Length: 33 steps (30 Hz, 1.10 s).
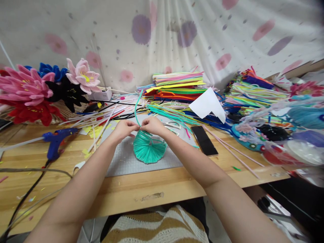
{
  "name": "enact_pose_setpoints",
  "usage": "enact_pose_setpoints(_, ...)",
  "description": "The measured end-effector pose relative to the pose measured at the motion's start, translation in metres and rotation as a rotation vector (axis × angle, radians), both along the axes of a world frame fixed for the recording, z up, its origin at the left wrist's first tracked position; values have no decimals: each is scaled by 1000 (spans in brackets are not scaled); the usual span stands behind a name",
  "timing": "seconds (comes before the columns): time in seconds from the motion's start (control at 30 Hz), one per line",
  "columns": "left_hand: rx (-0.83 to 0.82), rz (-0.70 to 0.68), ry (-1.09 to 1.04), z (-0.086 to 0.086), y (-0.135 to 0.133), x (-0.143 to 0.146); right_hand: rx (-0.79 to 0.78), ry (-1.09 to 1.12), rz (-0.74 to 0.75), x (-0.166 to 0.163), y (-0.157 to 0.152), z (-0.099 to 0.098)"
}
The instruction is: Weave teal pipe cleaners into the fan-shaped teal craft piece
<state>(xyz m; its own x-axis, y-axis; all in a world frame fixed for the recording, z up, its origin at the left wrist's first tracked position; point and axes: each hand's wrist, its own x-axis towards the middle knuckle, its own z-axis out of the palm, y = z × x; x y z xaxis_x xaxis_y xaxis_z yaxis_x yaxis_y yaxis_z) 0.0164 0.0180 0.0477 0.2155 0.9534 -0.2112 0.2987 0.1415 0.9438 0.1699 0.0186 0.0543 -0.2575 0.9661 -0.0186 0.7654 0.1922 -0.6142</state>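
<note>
Teal fan [149,152] flares bodyward, stem [136,109] points away; left hand [125,129], right hand [153,126] pinch it.

On my feed I note a blue plastic glue gun [57,136] on the pale wooden tabletop [126,189]; behind it, multicoloured fuzzy flowers [27,84]; at right, a black rectangular smartphone [204,140]; at rear, a white floral-print curtain [108,33].

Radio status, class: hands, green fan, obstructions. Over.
Left hand, right hand: both pinching at top of green fan. Green strand curving up above. Phone to the right, clear of both hands.
</note>
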Motion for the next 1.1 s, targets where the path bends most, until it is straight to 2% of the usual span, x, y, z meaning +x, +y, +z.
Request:
enact_pose_setpoints(0.1, 26, 83, 34, -2, 3, 6, 52, -78, -14, -5, -1, -1)
enact_pose_setpoints(0.33, 135, 184, 267, -22, 17, 12, 141, -185, -64, -16, 2, -12)
enact_pose_setpoints(0.43, 107, 146, 181, -20, 13, 9, 61, -79, -60, -8, 7, -16)
enact_pose_setpoints(0.6, 22, -19, -46, -11, 6, -1, -229, 253, 35, 13, 15, -14)
enact_pose_setpoints(0.7, 29, -47, -92, -14, 7, -4, -297, 380, 98, 19, 16, -12)
enact_pose_setpoints(0.87, 14, -50, -112, -20, 8, -5, -348, 425, 175, 21, 15, -11)
enact_pose_setpoints(1.1, -9, -71, -144, -16, 5, -6, -348, 385, 216, 22, 16, -7)
